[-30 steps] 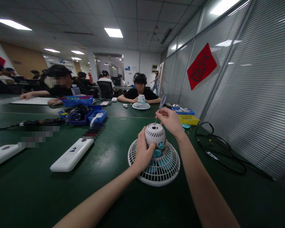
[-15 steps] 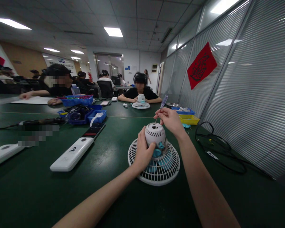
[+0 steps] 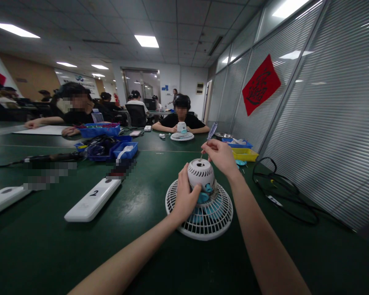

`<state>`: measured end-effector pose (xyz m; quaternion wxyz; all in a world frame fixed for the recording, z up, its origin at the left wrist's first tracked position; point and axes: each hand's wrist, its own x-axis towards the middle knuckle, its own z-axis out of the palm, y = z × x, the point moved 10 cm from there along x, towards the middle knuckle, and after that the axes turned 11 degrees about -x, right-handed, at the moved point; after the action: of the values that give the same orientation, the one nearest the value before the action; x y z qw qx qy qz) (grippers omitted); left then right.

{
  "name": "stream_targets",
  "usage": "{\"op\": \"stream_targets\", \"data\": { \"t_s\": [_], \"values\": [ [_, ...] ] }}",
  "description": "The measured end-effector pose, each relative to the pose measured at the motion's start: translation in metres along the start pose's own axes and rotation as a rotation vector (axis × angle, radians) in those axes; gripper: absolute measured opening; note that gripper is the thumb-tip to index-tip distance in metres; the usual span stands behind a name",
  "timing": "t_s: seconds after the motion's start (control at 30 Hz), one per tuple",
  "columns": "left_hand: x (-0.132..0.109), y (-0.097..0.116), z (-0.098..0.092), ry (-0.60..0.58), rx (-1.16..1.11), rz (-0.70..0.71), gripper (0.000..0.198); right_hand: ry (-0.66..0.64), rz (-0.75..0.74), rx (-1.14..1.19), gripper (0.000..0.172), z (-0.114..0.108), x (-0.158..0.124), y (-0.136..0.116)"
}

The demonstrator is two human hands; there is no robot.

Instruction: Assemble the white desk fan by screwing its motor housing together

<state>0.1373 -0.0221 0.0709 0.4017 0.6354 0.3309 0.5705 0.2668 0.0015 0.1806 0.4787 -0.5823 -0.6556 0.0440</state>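
A small white fan (image 3: 224, 217) with light-blue parts lies grille-down on the green table. My left hand (image 3: 186, 194) is wrapped round the near left side of its rounded motor housing (image 3: 199, 175). Between the fingers of my right hand (image 3: 219, 155) is a screwdriver (image 3: 212, 130) with a clear purplish handle, tilted, its shaft pointing down. The screwdriver's tip meets the top of the housing by a dark opening; whether it sits in a screw is too small to tell.
A white device marked 2 (image 3: 94, 200) lies to the left. Blue trays (image 3: 126, 150) with cables stand beyond it. On the right are a yellow bin (image 3: 245, 154) and a coiled black cable (image 3: 283, 188). Across the table a person (image 3: 181, 116) holds a similar fan (image 3: 182, 135).
The screwdriver and my right hand have shifted very slightly. My left hand and the fan stay in place. A standing person in the far background has moved left.
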Motion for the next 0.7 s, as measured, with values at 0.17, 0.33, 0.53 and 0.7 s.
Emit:
{"op": "stream_targets", "data": {
  "t_s": [0.17, 0.33, 0.53, 0.7],
  "values": [
    [0.0003, -0.0006, -0.0007, 0.007, 0.005, 0.013, 0.066, -0.014, 0.044, 0.037, 0.013, 0.0004, -0.0021, -0.0006],
    [0.0005, -0.0003, -0.0006, 0.006, 0.006, 0.017, 0.065, -0.053, 0.029, 0.046, 0.011, 0.0047, -0.0009, -0.0012],
    [0.0, 0.0001, -0.0001, 0.0, -0.004, 0.008, 0.064, -0.053, 0.021, 0.055, 0.011, 0.0048, -0.0019, -0.0028],
    [-0.0003, 0.0, 0.0003, 0.0, -0.005, 0.006, 0.065, -0.036, 0.026, 0.017, 0.01, 0.0031, -0.003, -0.003]
  ]
}}
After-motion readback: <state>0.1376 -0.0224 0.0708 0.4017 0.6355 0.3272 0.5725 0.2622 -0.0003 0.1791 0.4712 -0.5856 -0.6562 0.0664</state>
